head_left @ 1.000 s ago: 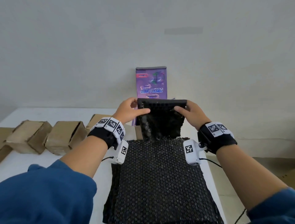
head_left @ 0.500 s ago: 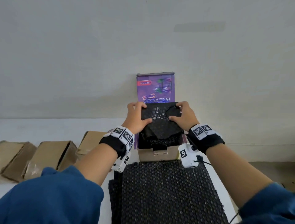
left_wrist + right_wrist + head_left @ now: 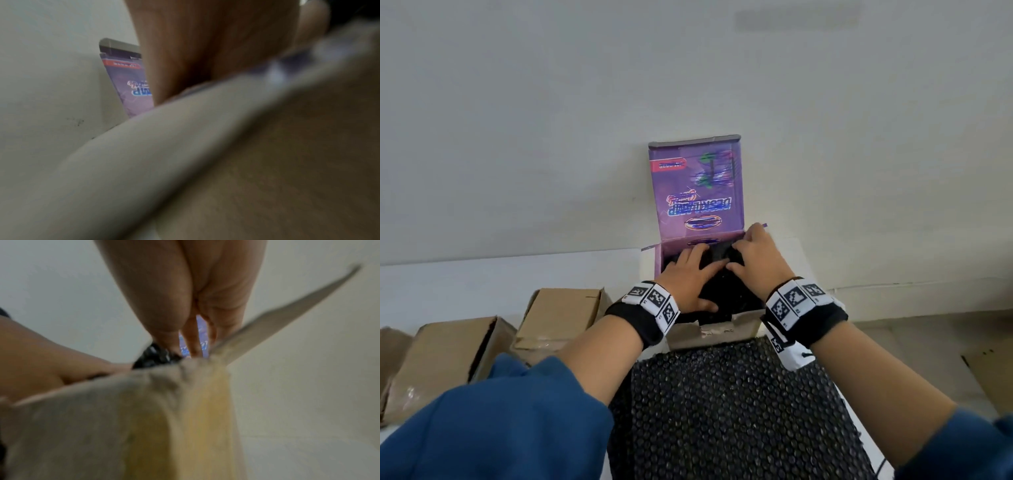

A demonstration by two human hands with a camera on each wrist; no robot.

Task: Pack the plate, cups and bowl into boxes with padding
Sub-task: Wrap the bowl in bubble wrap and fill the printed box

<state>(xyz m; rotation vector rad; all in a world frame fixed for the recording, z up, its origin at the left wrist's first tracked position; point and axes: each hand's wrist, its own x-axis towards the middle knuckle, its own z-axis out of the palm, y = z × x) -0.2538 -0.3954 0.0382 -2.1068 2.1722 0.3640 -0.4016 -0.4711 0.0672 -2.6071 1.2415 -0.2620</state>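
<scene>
Both hands are down inside the open purple box (image 3: 700, 246). Left hand (image 3: 690, 281) lies flat, fingers spread and fairly straight, palm pressing on the black bubble wrap bundle (image 3: 717, 298) in the box. Right hand (image 3: 755, 260) also lies on top of it, fingers extended toward the far wall of the box; whether its fingertips curl round an edge of the wrap I cannot tell. Both wrist views are blurred and mostly filled by cardboard flap and skin.

Change: one second ago the bundle was held up in the air over the sheet, pinched at its top edge by both hands. Half a second ago it sat at the mouth of the box. Now it is sunk below the rim, with a dark corner showing over the near flap (image 3: 714, 330). What the wrap encloses is not visible: plate, cup or bowl, unknown.

Judgement: this item is close to packed. Likely left here: seat it snugly, close the tall printed lid (image 3: 697, 185). Pressing hard on wrapped crockery would be a risk.

Surface: white table (image 3: 517, 277) set against a plain pale wall (image 3: 551, 102). A large black bubble wrap sheet (image 3: 736, 411) is spread just in front of the box. To the left, three brown cardboard boxes (image 3: 565, 318) lie on their sides. Blue sleeves (image 3: 510, 431) at bottom of the head view.
</scene>
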